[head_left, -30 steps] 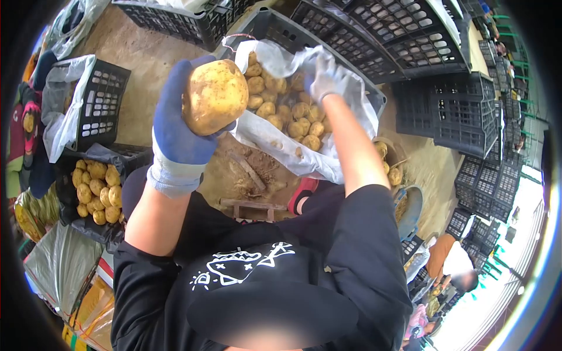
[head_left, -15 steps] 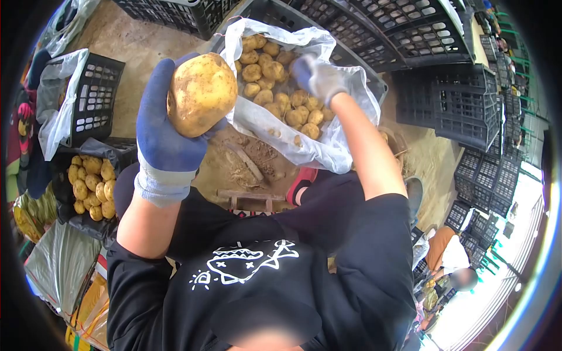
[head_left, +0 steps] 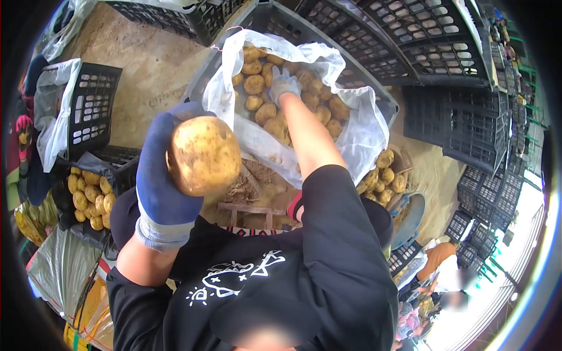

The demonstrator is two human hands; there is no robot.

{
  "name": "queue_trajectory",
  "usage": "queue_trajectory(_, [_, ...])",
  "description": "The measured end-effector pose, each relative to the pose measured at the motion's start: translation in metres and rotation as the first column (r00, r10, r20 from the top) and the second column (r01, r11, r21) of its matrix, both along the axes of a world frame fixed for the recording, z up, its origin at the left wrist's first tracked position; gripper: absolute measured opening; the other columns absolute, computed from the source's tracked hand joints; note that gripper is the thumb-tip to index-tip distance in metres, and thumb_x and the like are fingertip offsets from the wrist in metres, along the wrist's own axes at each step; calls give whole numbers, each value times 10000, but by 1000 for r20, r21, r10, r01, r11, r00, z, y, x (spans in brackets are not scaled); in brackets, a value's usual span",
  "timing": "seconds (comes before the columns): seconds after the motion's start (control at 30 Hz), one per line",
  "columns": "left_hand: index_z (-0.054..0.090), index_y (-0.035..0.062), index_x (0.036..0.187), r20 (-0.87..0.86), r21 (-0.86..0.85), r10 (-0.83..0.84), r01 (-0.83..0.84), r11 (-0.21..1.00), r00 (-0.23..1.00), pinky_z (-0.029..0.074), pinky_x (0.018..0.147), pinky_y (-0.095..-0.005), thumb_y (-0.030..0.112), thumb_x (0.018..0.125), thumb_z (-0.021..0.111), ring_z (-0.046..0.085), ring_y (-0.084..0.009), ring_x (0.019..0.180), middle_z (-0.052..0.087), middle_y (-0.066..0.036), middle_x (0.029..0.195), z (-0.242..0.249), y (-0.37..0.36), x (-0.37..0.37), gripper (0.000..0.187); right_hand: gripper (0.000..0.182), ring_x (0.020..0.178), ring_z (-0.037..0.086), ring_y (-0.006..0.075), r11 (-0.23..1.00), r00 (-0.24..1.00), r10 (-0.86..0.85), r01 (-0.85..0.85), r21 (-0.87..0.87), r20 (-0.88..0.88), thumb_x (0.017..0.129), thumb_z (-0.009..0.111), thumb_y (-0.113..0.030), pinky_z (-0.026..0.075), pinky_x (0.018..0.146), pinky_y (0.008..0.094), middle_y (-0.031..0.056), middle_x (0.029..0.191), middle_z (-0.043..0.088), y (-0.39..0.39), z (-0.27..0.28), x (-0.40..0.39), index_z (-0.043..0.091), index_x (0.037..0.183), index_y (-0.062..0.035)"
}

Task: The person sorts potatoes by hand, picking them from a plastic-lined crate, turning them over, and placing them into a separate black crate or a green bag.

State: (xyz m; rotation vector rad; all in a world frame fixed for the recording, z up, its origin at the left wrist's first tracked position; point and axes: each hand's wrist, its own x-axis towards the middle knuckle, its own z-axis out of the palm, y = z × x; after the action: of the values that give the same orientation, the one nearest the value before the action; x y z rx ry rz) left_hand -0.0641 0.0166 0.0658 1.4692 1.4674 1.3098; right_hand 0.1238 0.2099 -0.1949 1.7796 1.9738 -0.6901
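My left hand (head_left: 161, 187), in a blue and grey glove, grips a big yellow potato (head_left: 203, 155) raised close to the camera. My right hand (head_left: 283, 85), also gloved, reaches down among the potatoes (head_left: 263, 111) piled in a white plastic-lined crate (head_left: 366, 131) ahead of me; its fingers rest on the pile, and I cannot tell if they close on one. I wear a black shirt with a white print.
A lined crate of potatoes (head_left: 88, 196) sits at my left, an empty lined crate (head_left: 88, 108) beyond it. Stacked black crates (head_left: 451, 111) fill the right and back. A bowl of potatoes (head_left: 383, 175) is at right. Another person (head_left: 448, 269) crouches lower right.
My left hand has lowered the big potato toward me. My right hand has reached deeper into the potato pile, and the view has shifted so the bowl at right shows again.
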Motion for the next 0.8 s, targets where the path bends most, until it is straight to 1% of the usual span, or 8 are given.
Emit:
queue_trajectory(0.13, [446, -39, 1344, 26, -185, -11, 15, 983, 1000, 517, 932, -314, -89, 700, 780, 627, -203, 1066, 599, -132, 1237, 8, 1, 5, 727, 760, 1209, 556, 299, 961, 865, -256, 275, -19, -430, 811, 739, -334, 478, 984, 382, 200, 1339, 518, 4, -27, 22, 392, 1451, -113])
queue_trajectory(0.17, [440, -42, 1348, 58, -127, -16, 23, 992, 998, 517, 934, -318, -112, 688, 775, 627, -208, 1071, 604, -135, 1224, 4, 0, 6, 743, 727, 1112, 619, 252, 793, 510, -608, 424, -437, -608, 779, 775, -326, 515, 934, 333, 189, 1203, 604, -3, 7, 23, 464, 1390, -84])
queue_trajectory(0.2, [434, -46, 1352, 91, -65, -23, 29, 997, 996, 517, 935, -322, -134, 676, 769, 627, -214, 1077, 609, -139, 1210, 6, 0, 8, 759, 668, 1062, 639, 240, 745, 291, -656, 397, -536, -697, 796, 759, -293, 529, 910, 331, 163, 1156, 624, -6, 10, 27, 483, 1361, -67])
queue_trajectory(0.23, [420, -53, 1357, 840, -233, 170, 59, 971, 516, 526, 911, -323, -8, 798, 730, 639, -213, 1047, 636, -146, 1142, 17, 3, 19, 641, 610, 1011, 658, 228, 705, 53, -675, 341, -622, -736, 812, 744, -259, 542, 886, 328, 137, 1109, 645, -8, 14, 32, 501, 1331, -50])
queue_trajectory(0.43, [282, -23, 1459, 673, -458, 78, 331, 825, 736, 487, 884, -295, 235, 958, 578, 613, -179, 1017, 640, -137, 1092, -1, -3, 45, 637, 314, 932, 676, 198, 683, -361, -724, -258, -683, -588, 899, 618, -172, 549, 880, 336, 116, 1000, 669, -72, 195, 50, 580, 1132, 36])
queue_trajectory(0.67, [116, 22, 1539, 472, -228, -341, 486, 844, 813, 425, 1027, -331, 184, 925, 652, 511, -212, 1242, 488, -151, 1365, -41, -17, 93, 831, 266, 849, 562, 89, 859, 225, -129, 512, 5, -966, 978, 526, -242, 486, 748, 261, 38, 938, 603, -172, 244, 62, 608, 1049, 1])
queue_trajectory(0.73, [189, 17, 1523, 375, -165, -482, 568, 806, 792, 387, 1065, -340, 195, 923, 657, 490, -213, 1269, 452, -135, 1416, -51, -24, 93, 781, 215, 832, 595, 166, 832, 166, -99, 555, 10, -981, 902, 598, -191, 491, 743, 302, 68, 920, 605, -185, 232, 75, 613, 1022, -14])
queue_trajectory(0.8, [250, 7, 1503, 378, -245, -502, 607, 756, 778, 362, 1087, -347, 245, 914, 669, 492, -231, 1277, 464, -155, 1415, -33, -26, 91, 761, 492, 834, 608, 370, 626, 570, 482, 307, 717, -665, 585, 778, -204, 505, 745, 394, 168, 931, 617, -188, 217, 94, 599, 1006, -23])
